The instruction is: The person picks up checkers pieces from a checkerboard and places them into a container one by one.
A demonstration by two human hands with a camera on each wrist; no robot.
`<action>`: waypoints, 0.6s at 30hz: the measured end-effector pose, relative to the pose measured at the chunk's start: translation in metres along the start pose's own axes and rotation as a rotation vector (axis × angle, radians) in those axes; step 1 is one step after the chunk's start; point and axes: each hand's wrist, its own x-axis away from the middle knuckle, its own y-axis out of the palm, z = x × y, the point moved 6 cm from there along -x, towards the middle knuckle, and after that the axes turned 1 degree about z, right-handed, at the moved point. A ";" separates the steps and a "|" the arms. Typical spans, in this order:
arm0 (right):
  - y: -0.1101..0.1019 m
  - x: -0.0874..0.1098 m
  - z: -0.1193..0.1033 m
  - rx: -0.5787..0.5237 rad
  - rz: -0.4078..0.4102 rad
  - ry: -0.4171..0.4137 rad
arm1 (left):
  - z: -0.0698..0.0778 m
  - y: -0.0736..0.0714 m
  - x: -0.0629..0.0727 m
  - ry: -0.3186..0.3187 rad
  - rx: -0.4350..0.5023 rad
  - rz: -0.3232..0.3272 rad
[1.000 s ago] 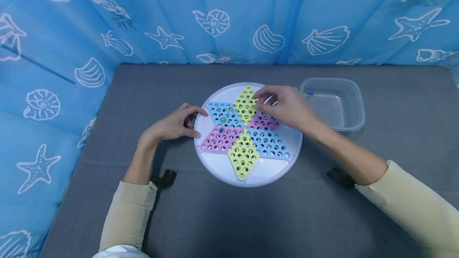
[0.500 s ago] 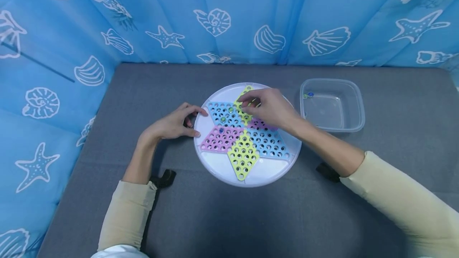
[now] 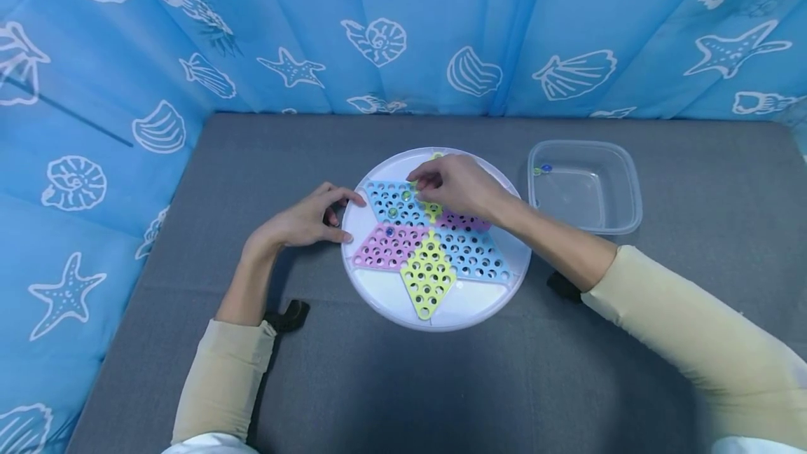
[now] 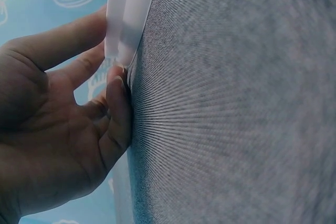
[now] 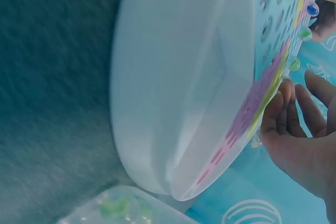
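A round white Chinese checkers board [image 3: 378, 293] lies on the table, its holed star coloured yellow, pink and blue. Two green marbles [image 3: 393, 212] sit in the upper-left blue section, and a blue marble [image 3: 389, 231] in the pink one below. My left hand [image 3: 309, 219] holds the board's left rim, with thumb and index finger on its edge; the left wrist view shows other fingers curled low beside it. Over the upper yellow point, my right hand [image 3: 463, 188] has bent fingers near the upper green marble [image 5: 294, 64]. No marble shows between its fingertips.
Right of the board stands a clear plastic container [image 3: 583, 223] with a few marbles [image 3: 546, 168] at its left side. The grey table [image 3: 441, 384] extends around both. Behind it hangs a blue curtain [image 3: 429, 12] with white shells and starfish.
My right hand has moved left across the board's upper part, from the right side of the yellow point toward the upper green marble. The left hand, board and visible marbles look unchanged.
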 end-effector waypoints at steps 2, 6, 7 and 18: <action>0.001 -0.003 -0.001 0.005 -0.021 0.003 | 0.000 0.000 0.000 -0.004 -0.002 0.000; 0.005 -0.007 -0.001 0.019 -0.049 0.001 | 0.001 0.000 0.000 -0.005 -0.003 0.001; 0.006 -0.007 0.000 0.023 -0.051 0.001 | 0.001 0.000 0.000 -0.003 -0.003 0.002; 0.013 -0.013 0.002 0.085 -0.039 0.011 | 0.000 0.000 -0.001 0.001 0.000 0.000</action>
